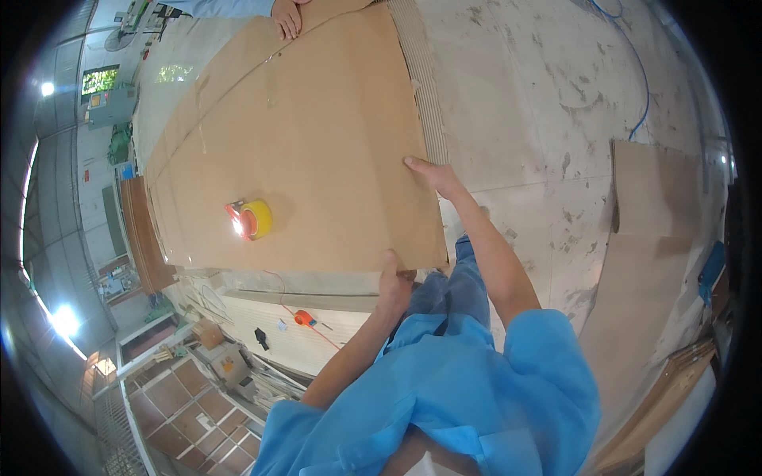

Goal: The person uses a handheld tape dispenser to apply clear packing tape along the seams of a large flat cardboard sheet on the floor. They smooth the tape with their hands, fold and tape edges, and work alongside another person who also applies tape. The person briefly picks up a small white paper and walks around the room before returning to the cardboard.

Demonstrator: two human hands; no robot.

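Observation:
A large brown cardboard sheet [317, 151] lies flat in front of me. My left hand [393, 284] grips its near edge, thumb on top and the fingers mostly hidden underneath. At the right edge, my right hand [435, 176] holds the same sheet, with its thumb on the upper face and its fingers out of sight below. A roll of yellow tape in a red dispenser [250, 220] rests on the cardboard, left of both hands. Another person's hand [286, 17] lies on the far end of the sheet.
A ribbed strip [425, 87] runs along the sheet's right side. Off to the right, more cardboard [655, 190] lies on the stained floor [532, 103], near a blue hose [644, 83]. Beside my left arm, an orange tool [304, 318] with a red cord sits on pale stacked panels [302, 349].

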